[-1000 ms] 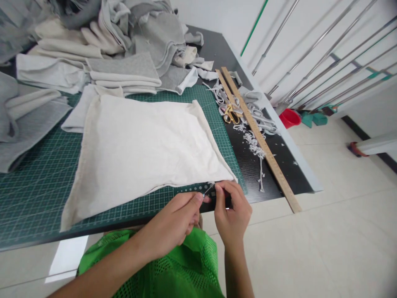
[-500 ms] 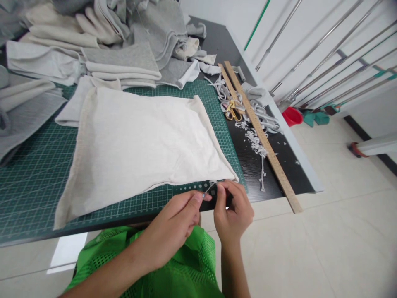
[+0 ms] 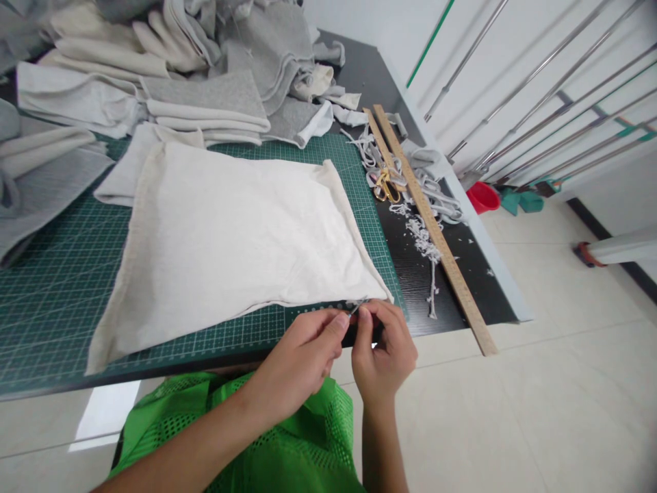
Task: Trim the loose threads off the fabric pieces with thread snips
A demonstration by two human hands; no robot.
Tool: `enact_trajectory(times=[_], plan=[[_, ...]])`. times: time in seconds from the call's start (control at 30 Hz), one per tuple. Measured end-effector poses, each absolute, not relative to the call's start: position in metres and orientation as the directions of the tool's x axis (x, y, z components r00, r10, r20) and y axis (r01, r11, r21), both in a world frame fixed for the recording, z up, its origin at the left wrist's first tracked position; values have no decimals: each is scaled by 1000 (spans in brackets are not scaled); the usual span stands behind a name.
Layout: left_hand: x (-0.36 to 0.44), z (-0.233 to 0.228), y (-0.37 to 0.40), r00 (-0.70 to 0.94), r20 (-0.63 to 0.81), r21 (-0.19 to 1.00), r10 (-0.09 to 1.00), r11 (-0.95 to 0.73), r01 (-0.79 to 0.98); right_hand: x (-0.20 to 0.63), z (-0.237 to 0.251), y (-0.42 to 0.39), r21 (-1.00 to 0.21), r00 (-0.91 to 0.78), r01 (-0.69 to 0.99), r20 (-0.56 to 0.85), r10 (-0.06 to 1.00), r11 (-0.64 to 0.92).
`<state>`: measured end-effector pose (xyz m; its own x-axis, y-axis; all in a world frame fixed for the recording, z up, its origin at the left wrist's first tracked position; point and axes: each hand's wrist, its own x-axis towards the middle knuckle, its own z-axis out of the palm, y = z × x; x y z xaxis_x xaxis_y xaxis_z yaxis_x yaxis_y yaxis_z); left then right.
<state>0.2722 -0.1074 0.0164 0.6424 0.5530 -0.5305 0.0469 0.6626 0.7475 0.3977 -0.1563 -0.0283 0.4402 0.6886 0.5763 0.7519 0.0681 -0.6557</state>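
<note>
A white cloth piece point(image 3: 241, 226), shaped like a flat cushion cover with beige side edges, lies on the green cutting mat point(image 3: 56, 301). At its near right corner, my left hand point(image 3: 311, 349) is closed around a thin metal tool point(image 3: 355, 309), its slim tip pointing at the cloth's near edge. Most of the tool is hidden in my fingers, so its kind is unclear. My right hand point(image 3: 384, 349) pinches the cloth's edge by that corner, thumb against forefinger, right beside the tool's tip.
Grey and white folded fabric point(image 3: 205, 96) is piled at the back. Gold-handled scissors point(image 3: 384, 186), a long wooden ruler point(image 3: 436, 233) and thread scraps point(image 3: 421, 236) lie on the right. Beyond the table edge are a red bucket point(image 3: 483, 197) and mop poles point(image 3: 538, 75).
My left hand has moved slightly right and up, closer to my right hand, and less of the metal tool shows between them. The cloth stays in place.
</note>
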Motion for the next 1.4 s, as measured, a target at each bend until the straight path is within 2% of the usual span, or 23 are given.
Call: enact_trajectory(times=[0.3,0.57,0.67,0.87,1.17,1.4], plan=[[273,19,-106,631,-512,767,583,641,29,398,-28,-157,-659,444,750,570,691,61],[274,16,-106,621,-516,775,589,631,45,397,-26,-157,-709,473,703,533,701,65],[268,20,-108,634,-540,740,554,671,44,397,-27,-158,-745,502,662,522,690,81],[222,20,-121,613,-637,643,468,761,87,400,-30,-161,-803,543,543,559,627,246],[162,21,-142,476,-656,681,586,732,37,405,-29,-177,-915,715,328,404,570,237],[136,3,-155,459,-620,699,637,713,-44,390,2,-190,-905,732,324,425,533,276]])
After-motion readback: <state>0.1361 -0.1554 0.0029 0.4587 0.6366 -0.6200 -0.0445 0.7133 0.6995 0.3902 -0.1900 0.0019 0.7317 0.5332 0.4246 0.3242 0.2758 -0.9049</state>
